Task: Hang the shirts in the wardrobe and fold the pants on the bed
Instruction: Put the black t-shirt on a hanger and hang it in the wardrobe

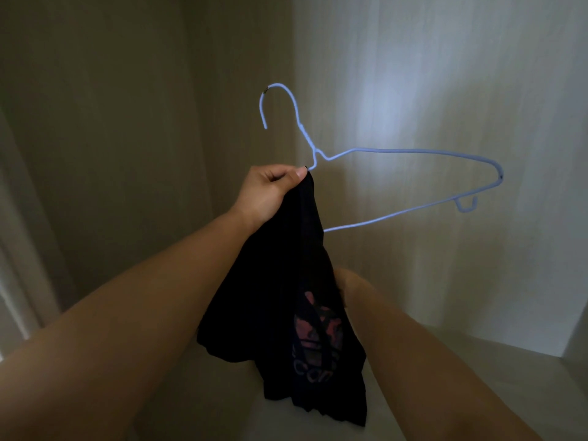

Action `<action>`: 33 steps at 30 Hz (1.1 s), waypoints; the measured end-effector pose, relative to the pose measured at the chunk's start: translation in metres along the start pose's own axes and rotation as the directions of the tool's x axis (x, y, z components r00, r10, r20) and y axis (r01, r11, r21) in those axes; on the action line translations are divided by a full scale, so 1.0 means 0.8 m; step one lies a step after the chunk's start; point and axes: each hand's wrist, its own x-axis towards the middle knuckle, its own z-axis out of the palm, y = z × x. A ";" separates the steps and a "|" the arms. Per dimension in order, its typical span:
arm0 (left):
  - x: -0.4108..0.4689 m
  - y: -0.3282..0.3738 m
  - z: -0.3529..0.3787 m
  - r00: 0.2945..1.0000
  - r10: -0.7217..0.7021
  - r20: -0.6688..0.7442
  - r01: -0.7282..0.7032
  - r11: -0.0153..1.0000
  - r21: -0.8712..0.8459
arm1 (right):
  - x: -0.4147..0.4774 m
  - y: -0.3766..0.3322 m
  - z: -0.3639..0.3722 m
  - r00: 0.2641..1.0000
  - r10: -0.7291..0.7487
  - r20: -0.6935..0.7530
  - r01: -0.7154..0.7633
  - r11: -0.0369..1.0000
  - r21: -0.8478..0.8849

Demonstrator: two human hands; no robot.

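Two hands: left hand pinches shirt and hanger; right hand hidden behind shirt, unclear.

Red trefoil logo on black shirt; lettering beneath creased, few round letters only, not readable

A pale white strip, maybe a door frame or trim, slanted up the far left edge. A soft bluish patch of light lay high on the right.
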 end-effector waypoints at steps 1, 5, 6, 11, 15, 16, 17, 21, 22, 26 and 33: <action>0.000 -0.001 -0.001 1.000 -0.004 -0.005 0.004 1.000 -0.001 | -0.001 -0.002 -0.001 1.000 0.009 -0.014 -0.009 1.000 -0.002; 0.000 -0.008 -0.005 1.000 -0.013 -0.028 0.014 0.999 0.035 | 0.002 -0.012 -0.017 0.988 0.017 -0.154 0.001 0.993 0.118; 0.000 -0.011 -0.006 0.999 -0.010 -0.031 0.012 0.999 0.051 | 0.002 -0.013 -0.024 0.979 0.012 -0.204 0.019 0.988 0.152; 0.003 -0.031 -0.016 0.997 -0.009 -0.081 0.018 0.993 0.118 | -0.009 -0.023 -0.064 0.954 0.021 -0.300 0.110 0.904 0.414; 0.004 -0.051 -0.024 0.989 -0.084 -0.121 0.098 0.989 0.108 | -0.028 -0.031 -0.093 0.949 -0.004 -0.315 0.162 0.863 0.479; 0.003 -0.054 -0.025 0.988 -0.097 -0.118 0.111 0.987 0.113 | -0.034 -0.034 -0.099 0.950 -0.022 -0.312 0.177 0.859 0.480; 0.002 -0.057 -0.025 0.987 -0.106 -0.117 0.119 0.986 0.118 | -0.038 -0.036 -0.103 0.951 -0.037 -0.307 0.188 0.857 0.480; 0.001 -0.064 -0.022 0.989 -0.099 -0.113 0.114 0.985 0.133 | -0.049 -0.040 -0.114 0.959 -0.044 -0.281 0.182 0.855 0.486; 0.000 -0.064 -0.022 0.991 -0.085 -0.102 0.100 0.984 0.149 | -0.051 -0.040 -0.116 0.959 -0.038 -0.281 0.176 0.856 0.486; -0.001 -0.068 -0.029 1.000 -0.004 -0.019 0.009 0.964 0.268 | -0.059 -0.044 -0.126 0.950 -0.055 -0.308 0.209 0.844 0.494; -0.003 -0.075 -0.040 0.997 0.073 0.027 -0.077 0.865 0.496 | -0.063 -0.045 -0.138 0.926 -0.040 -0.376 0.240 0.830 0.504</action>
